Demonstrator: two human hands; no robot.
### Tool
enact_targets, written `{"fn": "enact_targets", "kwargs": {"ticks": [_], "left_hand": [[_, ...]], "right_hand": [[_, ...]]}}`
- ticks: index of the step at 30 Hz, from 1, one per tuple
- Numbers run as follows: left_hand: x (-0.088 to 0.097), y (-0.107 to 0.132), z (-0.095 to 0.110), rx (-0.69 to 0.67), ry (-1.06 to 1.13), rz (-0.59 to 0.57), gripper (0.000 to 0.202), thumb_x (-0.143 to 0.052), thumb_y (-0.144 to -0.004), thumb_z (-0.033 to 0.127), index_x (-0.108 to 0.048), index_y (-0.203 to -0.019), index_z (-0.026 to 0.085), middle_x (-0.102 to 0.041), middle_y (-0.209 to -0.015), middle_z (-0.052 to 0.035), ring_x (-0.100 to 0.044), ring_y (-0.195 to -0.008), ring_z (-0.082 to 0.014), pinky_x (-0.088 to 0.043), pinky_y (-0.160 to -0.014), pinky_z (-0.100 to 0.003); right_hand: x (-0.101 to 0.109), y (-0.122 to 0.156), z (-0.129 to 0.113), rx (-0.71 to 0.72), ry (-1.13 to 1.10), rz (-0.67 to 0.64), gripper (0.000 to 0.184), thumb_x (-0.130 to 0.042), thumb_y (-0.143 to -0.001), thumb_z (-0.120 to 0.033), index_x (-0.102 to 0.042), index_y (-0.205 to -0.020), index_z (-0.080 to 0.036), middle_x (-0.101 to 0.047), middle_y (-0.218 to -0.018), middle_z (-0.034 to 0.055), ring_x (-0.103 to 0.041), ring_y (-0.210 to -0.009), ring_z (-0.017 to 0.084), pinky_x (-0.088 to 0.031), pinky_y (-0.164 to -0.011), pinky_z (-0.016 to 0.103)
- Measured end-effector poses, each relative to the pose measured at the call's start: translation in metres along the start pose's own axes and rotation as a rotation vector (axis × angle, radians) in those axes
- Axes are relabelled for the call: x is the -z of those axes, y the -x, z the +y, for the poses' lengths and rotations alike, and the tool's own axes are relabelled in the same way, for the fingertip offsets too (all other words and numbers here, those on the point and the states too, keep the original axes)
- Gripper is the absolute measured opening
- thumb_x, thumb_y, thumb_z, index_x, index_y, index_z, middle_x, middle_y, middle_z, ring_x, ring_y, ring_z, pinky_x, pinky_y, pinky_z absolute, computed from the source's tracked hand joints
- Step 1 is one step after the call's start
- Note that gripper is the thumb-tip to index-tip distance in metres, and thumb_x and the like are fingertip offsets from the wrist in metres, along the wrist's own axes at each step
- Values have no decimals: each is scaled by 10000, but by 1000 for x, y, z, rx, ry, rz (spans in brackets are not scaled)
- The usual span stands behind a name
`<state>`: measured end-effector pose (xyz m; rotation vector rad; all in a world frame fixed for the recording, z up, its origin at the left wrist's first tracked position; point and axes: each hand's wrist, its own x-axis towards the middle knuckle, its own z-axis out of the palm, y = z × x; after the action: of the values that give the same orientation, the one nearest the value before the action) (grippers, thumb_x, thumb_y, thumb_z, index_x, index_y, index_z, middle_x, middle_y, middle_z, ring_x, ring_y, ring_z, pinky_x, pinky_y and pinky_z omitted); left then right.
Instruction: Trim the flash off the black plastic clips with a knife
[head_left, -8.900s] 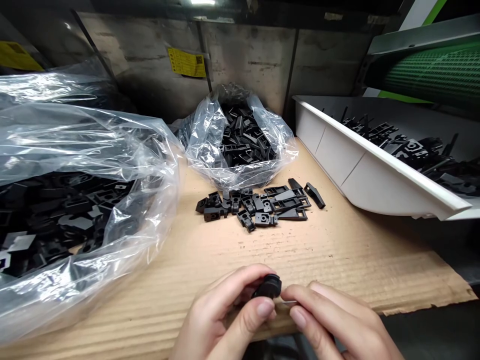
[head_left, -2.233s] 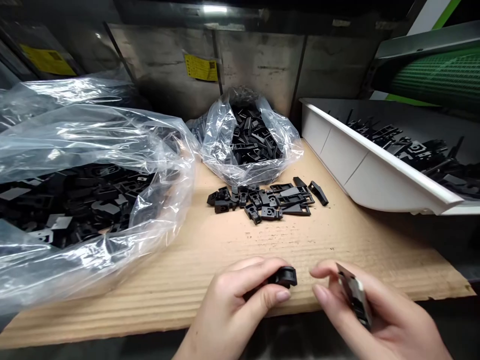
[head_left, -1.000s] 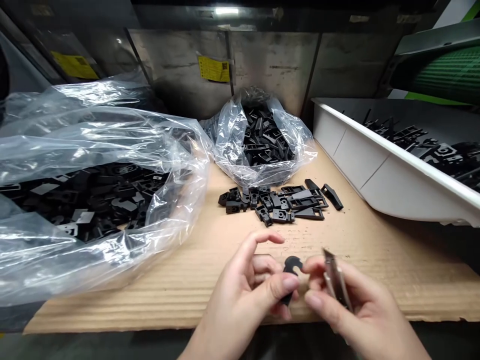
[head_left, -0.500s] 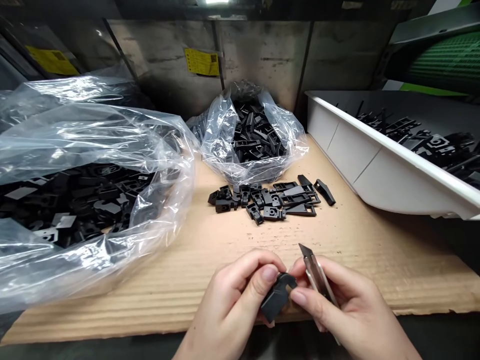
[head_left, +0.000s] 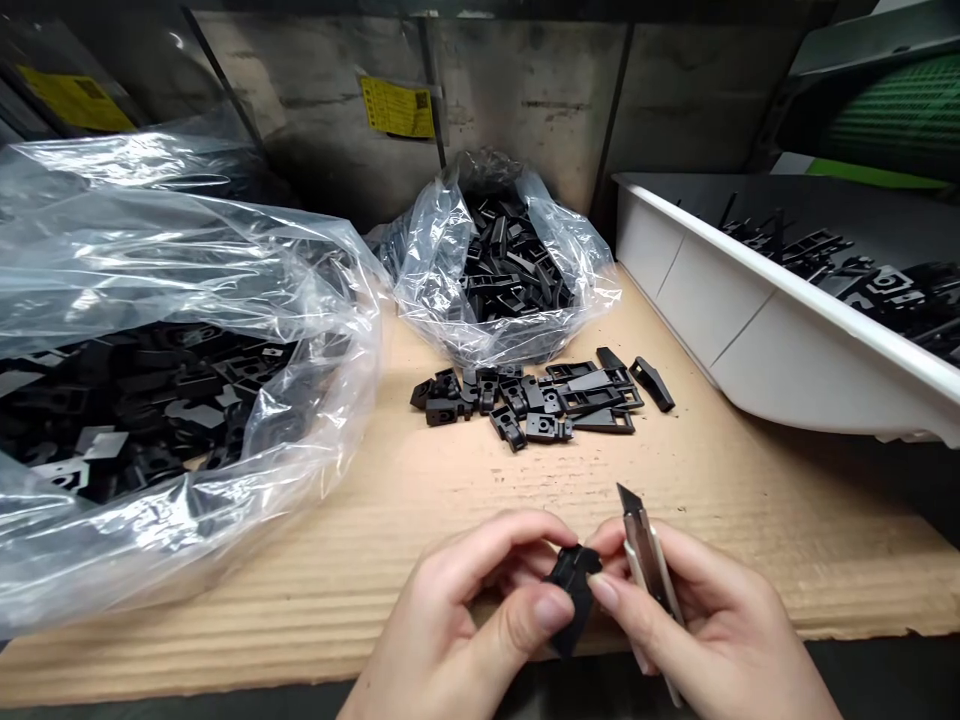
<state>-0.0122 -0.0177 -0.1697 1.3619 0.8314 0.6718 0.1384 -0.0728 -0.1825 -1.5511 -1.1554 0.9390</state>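
Note:
Near the board's front edge, my left hand [head_left: 480, 600] pinches a small black plastic part [head_left: 574, 590] between thumb and fingers. My right hand [head_left: 697, 610] grips a utility knife [head_left: 649, 555], its dark blade tip pointing up and away from me. The thumb and index finger of that same hand touch the right side of the black part. Beyond both hands, a loose group of black plastic pieces [head_left: 544, 428] lies on the cardboard [head_left: 420, 500]. Fingers hide some of the part and the lower knife handle.
A clear plastic bag [head_left: 315, 400] of black parts lies at left. Another bag [head_left: 435, 310] of black pieces stands at the back middle. To the right is a white bin [head_left: 697, 280] holding long black parts. A metal wall [head_left: 525, 110] with a yellow label [head_left: 397, 107] closes off the back.
The black part has turned between my fingers, and my left thumb now lies further over it. My right hand and the knife have shifted slightly right. The view has moved a little.

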Motion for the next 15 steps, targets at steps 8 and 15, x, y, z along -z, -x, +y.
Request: {"fn": "enact_targets", "kwargs": {"ticks": [8,15], "left_hand": [[0,-4,0,-114,0,-41,317,-754,-597,279,-662,-891,352,-663,-811,53,-578,-722,-144,-443,-660,-171],[0,-1,-2,-82,-83,25,302,-693,-675,206,-634,-941,337,-663,-927,56,-600,-805,-154,-466,-684,-175]], "right_hand": [[-1,1,0,-33,-77,47,83,-607,-676,-252,-660,-726,-213,-534,-522,-40,-420,-377,65,-373,-355,151],[-2,2,0,-10,-32,59,69,-596,-694,-262,-642,-721,-219,-529,-514,-45,-433,-378,67,-377,-360,149]]}}
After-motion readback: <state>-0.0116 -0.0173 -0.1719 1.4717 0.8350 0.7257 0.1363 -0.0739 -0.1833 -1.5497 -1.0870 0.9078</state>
